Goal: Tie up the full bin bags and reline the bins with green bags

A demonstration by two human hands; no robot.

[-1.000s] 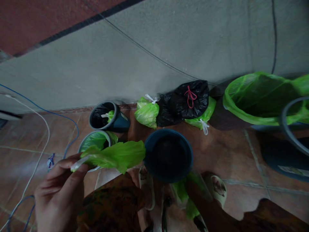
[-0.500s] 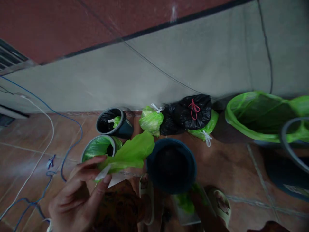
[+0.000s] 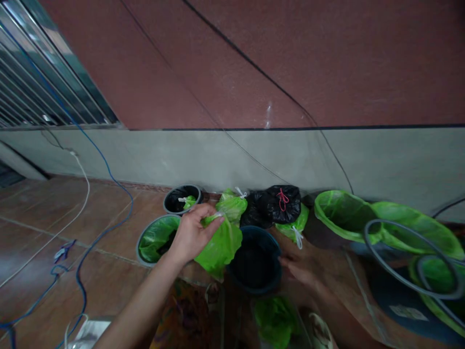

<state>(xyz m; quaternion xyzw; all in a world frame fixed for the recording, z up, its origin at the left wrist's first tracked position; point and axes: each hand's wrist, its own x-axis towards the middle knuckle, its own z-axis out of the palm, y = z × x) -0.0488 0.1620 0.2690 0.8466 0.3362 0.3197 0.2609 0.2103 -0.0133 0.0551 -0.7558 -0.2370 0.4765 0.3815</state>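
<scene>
My left hand (image 3: 198,230) is closed around the top of a light green plastic bag (image 3: 221,247). The bag hangs loosely beside and partly over the left rim of a dark blue bin (image 3: 254,261). At the bin's right rim is my right hand (image 3: 296,269), slightly blurred, its fingers closed on the edge. Below the bin, between my feet, lies a bunch of green plastic bags (image 3: 276,320). To the left stands a bin with a green liner (image 3: 154,237). Behind it is a black-lined bin (image 3: 181,198) with a small green bundle inside.
Tied green bags (image 3: 232,206) and black bags (image 3: 283,203) rest along the wall. Larger green-lined bins (image 3: 345,213) and grey rings (image 3: 376,278) are at the right. A blue cable (image 3: 109,225) and a white cable (image 3: 60,237) cross the tiled floor at left.
My view has tilted up. My left hand has carried the green bag up and rightward, and the bag now hangs down. My right hand has risen from below the bin to its right rim.
</scene>
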